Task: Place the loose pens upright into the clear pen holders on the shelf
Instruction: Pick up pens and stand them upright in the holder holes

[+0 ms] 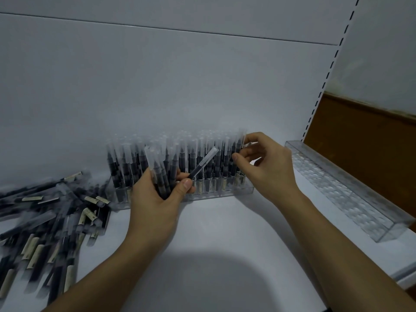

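while left hand [155, 199] grips a pen bundle [161, 176], one pen [203, 162] tilted toward 2 o'clock, right hand [267, 167] is empty, fingers parted. risk: slack grip spills bundle against crowded holder [225, 190] at 12 o'clock.

White shelf [225, 233]: heap of loose pens [45, 221] lying at left, clear pen holder [236, 190] packed with upright pens [126, 163] at back middle, second clear holder [351, 194] at right, angled, apart from the first.
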`<action>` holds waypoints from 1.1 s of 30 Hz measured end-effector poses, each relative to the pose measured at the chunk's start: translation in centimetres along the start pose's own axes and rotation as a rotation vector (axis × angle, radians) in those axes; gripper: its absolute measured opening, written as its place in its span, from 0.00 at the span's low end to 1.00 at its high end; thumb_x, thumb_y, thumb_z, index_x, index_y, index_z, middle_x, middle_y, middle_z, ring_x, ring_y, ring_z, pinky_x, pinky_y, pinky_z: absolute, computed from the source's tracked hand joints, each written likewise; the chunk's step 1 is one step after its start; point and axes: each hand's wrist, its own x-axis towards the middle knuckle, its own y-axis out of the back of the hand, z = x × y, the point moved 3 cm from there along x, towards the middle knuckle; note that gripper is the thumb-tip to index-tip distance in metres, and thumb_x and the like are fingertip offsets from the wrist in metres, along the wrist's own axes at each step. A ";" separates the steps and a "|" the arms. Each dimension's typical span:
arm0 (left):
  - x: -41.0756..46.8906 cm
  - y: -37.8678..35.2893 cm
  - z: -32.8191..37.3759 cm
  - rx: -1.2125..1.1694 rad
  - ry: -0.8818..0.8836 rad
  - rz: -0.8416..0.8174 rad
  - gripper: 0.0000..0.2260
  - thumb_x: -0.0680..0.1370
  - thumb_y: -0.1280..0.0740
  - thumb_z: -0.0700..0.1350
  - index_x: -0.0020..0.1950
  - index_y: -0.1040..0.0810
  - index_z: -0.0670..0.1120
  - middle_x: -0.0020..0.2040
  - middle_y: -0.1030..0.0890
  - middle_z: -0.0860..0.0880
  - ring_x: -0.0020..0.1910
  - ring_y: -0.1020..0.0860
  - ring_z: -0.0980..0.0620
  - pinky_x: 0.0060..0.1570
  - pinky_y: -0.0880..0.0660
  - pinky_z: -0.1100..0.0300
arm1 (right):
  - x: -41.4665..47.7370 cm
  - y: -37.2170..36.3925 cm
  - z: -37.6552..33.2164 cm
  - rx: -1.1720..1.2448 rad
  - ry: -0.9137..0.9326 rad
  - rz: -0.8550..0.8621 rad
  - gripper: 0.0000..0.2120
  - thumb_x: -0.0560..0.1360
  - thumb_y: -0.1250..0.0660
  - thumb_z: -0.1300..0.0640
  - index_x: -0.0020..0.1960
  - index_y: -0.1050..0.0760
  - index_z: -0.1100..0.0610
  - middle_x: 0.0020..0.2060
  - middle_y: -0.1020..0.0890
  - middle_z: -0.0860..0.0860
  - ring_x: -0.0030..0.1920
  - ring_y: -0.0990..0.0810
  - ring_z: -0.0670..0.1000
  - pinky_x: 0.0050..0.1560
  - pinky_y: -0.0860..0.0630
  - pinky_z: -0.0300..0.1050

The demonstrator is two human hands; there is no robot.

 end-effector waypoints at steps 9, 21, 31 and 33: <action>0.1 0.1 -0.4 -0.007 -0.011 -0.005 0.06 0.77 0.30 0.36 0.51 0.22 0.45 0.42 0.15 0.55 0.42 0.15 0.57 0.42 0.22 0.70 | -0.1 -0.3 0.1 -0.063 -0.025 -0.064 0.10 0.72 0.23 0.59 0.51 0.21 0.51 0.35 0.16 0.42 0.37 0.17 0.44 0.38 0.24 0.32; 0.3 0.3 -0.9 0.015 -0.010 -0.027 0.06 0.77 0.30 0.37 0.51 0.23 0.45 0.43 0.15 0.52 0.43 0.15 0.53 0.48 0.17 0.58 | -1.3 -1.4 -2.5 0.370 -0.078 -0.018 0.11 0.77 0.25 0.54 0.45 0.25 0.58 0.27 0.27 0.47 0.28 0.31 0.47 0.30 0.31 0.42; 0.3 -0.1 -1.3 0.069 -0.023 -0.107 0.06 0.78 0.30 0.44 0.54 0.20 0.48 0.46 0.15 0.55 0.49 0.16 0.59 0.50 0.20 0.65 | -1.9 -3.0 -3.7 0.629 -0.122 -0.301 0.06 0.73 0.28 0.60 0.48 0.19 0.62 0.29 0.20 0.51 0.24 0.25 0.49 0.25 0.28 0.39; 0.2 0.0 -1.3 0.108 -0.024 -0.108 0.05 0.79 0.30 0.45 0.54 0.20 0.50 0.45 0.16 0.60 0.47 0.18 0.64 0.46 0.23 0.71 | -1.5 -2.2 -3.7 0.663 -0.137 -0.212 0.07 0.74 0.30 0.59 0.49 0.21 0.62 0.31 0.20 0.51 0.25 0.21 0.52 0.25 0.26 0.42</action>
